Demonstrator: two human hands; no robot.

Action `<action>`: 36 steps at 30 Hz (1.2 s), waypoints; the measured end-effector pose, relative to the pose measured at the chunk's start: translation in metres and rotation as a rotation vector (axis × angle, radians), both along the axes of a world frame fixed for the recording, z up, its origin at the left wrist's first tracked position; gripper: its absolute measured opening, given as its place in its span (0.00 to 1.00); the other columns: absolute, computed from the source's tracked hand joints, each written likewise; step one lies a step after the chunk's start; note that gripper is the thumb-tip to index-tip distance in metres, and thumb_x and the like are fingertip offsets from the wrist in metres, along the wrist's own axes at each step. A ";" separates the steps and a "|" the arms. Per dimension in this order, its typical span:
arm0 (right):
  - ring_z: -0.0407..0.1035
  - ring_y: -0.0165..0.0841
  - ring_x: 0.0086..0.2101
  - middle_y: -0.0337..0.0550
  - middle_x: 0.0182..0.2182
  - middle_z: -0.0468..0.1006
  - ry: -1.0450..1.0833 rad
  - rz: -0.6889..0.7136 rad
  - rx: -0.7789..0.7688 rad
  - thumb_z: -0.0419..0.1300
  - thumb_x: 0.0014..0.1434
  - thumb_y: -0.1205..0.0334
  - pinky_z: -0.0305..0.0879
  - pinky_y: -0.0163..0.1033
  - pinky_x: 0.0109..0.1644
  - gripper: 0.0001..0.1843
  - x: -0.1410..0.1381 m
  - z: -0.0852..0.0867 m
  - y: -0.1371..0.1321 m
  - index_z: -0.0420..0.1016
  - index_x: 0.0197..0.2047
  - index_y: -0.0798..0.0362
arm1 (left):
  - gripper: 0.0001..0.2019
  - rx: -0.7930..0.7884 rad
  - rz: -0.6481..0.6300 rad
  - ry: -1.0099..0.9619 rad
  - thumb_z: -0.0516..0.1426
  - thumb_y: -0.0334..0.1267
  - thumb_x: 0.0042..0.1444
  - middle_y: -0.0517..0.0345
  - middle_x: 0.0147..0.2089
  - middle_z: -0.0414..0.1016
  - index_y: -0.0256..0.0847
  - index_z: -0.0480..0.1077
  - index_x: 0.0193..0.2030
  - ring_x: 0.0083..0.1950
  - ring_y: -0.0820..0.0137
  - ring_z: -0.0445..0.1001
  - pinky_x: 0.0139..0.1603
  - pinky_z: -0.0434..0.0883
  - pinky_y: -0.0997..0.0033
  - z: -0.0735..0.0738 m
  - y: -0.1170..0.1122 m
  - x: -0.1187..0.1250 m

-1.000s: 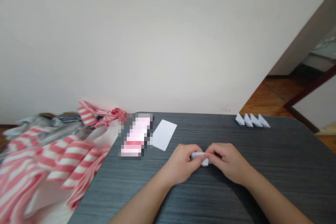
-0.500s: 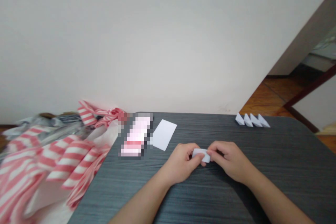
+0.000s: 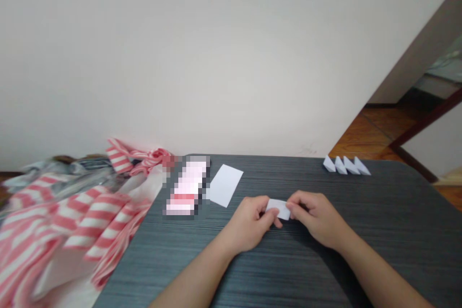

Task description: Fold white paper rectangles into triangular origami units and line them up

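A small folded piece of white paper (image 3: 278, 208) is held just above the dark table between my two hands. My left hand (image 3: 251, 224) pinches its left end, thumb on the near face and some fingers behind. My right hand (image 3: 314, 216) grips its right end between thumb and fingertips. Left of my hands lies a flat white sheet of paper (image 3: 226, 185). At the far right of the table stand several folded white paper shapes (image 3: 347, 166) in a row, pointed at the top.
A pixelated pink-and-white rectangular thing (image 3: 186, 187) lies at the left of the dark wood-grain table (image 3: 281, 274). Beyond the table's left edge is a heap of red-and-white striped cloth (image 3: 101, 221). A pale wall (image 3: 231, 57) rises behind the table.
The folded paper has risen slightly and tipped so that more of its face shows. My right hand has shifted up a little with it; my left hand has barely moved.
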State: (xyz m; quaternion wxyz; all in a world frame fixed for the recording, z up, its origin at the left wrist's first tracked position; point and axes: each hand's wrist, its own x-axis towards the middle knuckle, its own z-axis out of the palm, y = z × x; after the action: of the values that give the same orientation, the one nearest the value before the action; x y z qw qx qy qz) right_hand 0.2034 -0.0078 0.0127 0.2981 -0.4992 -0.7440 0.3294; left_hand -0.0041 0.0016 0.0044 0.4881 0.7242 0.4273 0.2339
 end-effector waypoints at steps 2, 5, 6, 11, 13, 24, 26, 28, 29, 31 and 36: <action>0.68 0.31 0.26 0.37 0.23 0.75 0.009 0.002 -0.007 0.56 0.63 0.62 0.61 0.34 0.32 0.13 -0.001 0.000 0.000 0.73 0.27 0.53 | 0.17 -0.009 0.005 -0.001 0.51 0.43 0.64 0.56 0.28 0.78 0.36 0.75 0.32 0.25 0.73 0.69 0.26 0.60 0.76 0.002 0.000 0.000; 0.67 0.30 0.25 0.36 0.22 0.74 0.017 -0.001 -0.015 0.56 0.63 0.62 0.60 0.34 0.31 0.14 -0.001 0.001 -0.001 0.73 0.26 0.53 | 0.17 -0.022 0.012 -0.008 0.51 0.42 0.64 0.56 0.27 0.77 0.36 0.75 0.31 0.25 0.74 0.69 0.26 0.61 0.77 0.004 -0.001 0.000; 0.67 0.30 0.25 0.36 0.22 0.74 0.019 -0.003 -0.017 0.56 0.63 0.62 0.60 0.34 0.31 0.14 -0.001 0.001 -0.001 0.72 0.26 0.53 | 0.17 -0.018 0.015 -0.010 0.51 0.42 0.64 0.56 0.27 0.77 0.36 0.75 0.31 0.25 0.74 0.69 0.26 0.61 0.77 0.004 -0.001 0.001; 0.67 0.30 0.25 0.36 0.22 0.74 0.026 -0.037 -0.033 0.56 0.63 0.62 0.60 0.34 0.31 0.14 0.001 0.000 -0.002 0.72 0.26 0.53 | 0.17 -0.028 0.018 -0.041 0.51 0.43 0.64 0.55 0.29 0.77 0.36 0.76 0.34 0.26 0.73 0.69 0.26 0.61 0.76 0.001 -0.001 0.001; 0.67 0.30 0.25 0.36 0.22 0.74 0.033 -0.056 -0.036 0.56 0.63 0.62 0.60 0.34 0.31 0.14 0.002 -0.002 -0.001 0.72 0.26 0.53 | 0.17 -0.034 0.020 -0.049 0.51 0.43 0.64 0.57 0.27 0.75 0.36 0.75 0.32 0.25 0.74 0.68 0.27 0.61 0.77 0.001 -0.002 0.001; 0.66 0.31 0.26 0.37 0.22 0.73 0.057 -0.051 -0.046 0.55 0.64 0.61 0.60 0.34 0.32 0.14 0.001 -0.003 -0.002 0.72 0.27 0.53 | 0.18 -0.006 0.028 -0.012 0.51 0.42 0.64 0.59 0.24 0.72 0.36 0.75 0.29 0.24 0.75 0.66 0.26 0.58 0.76 0.001 -0.001 -0.001; 0.67 0.31 0.27 0.37 0.23 0.73 0.073 -0.037 -0.047 0.55 0.64 0.61 0.60 0.35 0.33 0.13 0.002 -0.004 -0.001 0.72 0.28 0.53 | 0.18 -0.007 0.024 -0.017 0.51 0.42 0.65 0.59 0.24 0.73 0.36 0.75 0.29 0.24 0.75 0.66 0.26 0.58 0.76 -0.001 -0.001 -0.001; 0.66 0.31 0.27 0.37 0.24 0.72 0.085 -0.027 -0.050 0.55 0.64 0.60 0.61 0.35 0.34 0.12 0.002 -0.006 -0.001 0.72 0.29 0.53 | 0.18 -0.008 0.023 -0.020 0.50 0.42 0.65 0.58 0.24 0.73 0.36 0.75 0.30 0.24 0.75 0.66 0.26 0.58 0.76 -0.002 -0.001 -0.001; 0.66 0.31 0.27 0.37 0.24 0.72 0.089 -0.027 -0.053 0.54 0.64 0.60 0.61 0.35 0.34 0.12 0.003 -0.006 -0.001 0.72 0.29 0.53 | 0.18 -0.011 0.024 -0.022 0.50 0.42 0.65 0.58 0.24 0.73 0.36 0.75 0.30 0.24 0.74 0.66 0.26 0.58 0.76 -0.002 -0.001 -0.001; 0.66 0.32 0.27 0.37 0.24 0.72 0.090 -0.035 -0.058 0.54 0.64 0.60 0.61 0.35 0.33 0.12 0.003 -0.007 0.000 0.72 0.30 0.53 | 0.18 -0.016 0.026 -0.028 0.51 0.42 0.65 0.58 0.25 0.74 0.36 0.75 0.30 0.25 0.74 0.67 0.26 0.58 0.76 -0.003 -0.001 -0.001; 0.65 0.31 0.26 0.36 0.23 0.71 0.091 -0.044 -0.056 0.54 0.64 0.61 0.59 0.35 0.33 0.14 0.004 -0.008 0.000 0.70 0.27 0.53 | 0.18 -0.040 0.025 -0.050 0.51 0.42 0.65 0.58 0.25 0.74 0.36 0.74 0.30 0.24 0.75 0.66 0.25 0.58 0.76 -0.005 -0.001 -0.001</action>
State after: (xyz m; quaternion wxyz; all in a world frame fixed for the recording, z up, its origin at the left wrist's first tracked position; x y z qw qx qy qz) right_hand 0.2070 -0.0079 0.0043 0.3245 -0.5083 -0.7088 0.3658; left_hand -0.0051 0.0009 -0.0006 0.5101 0.7028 0.4286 0.2493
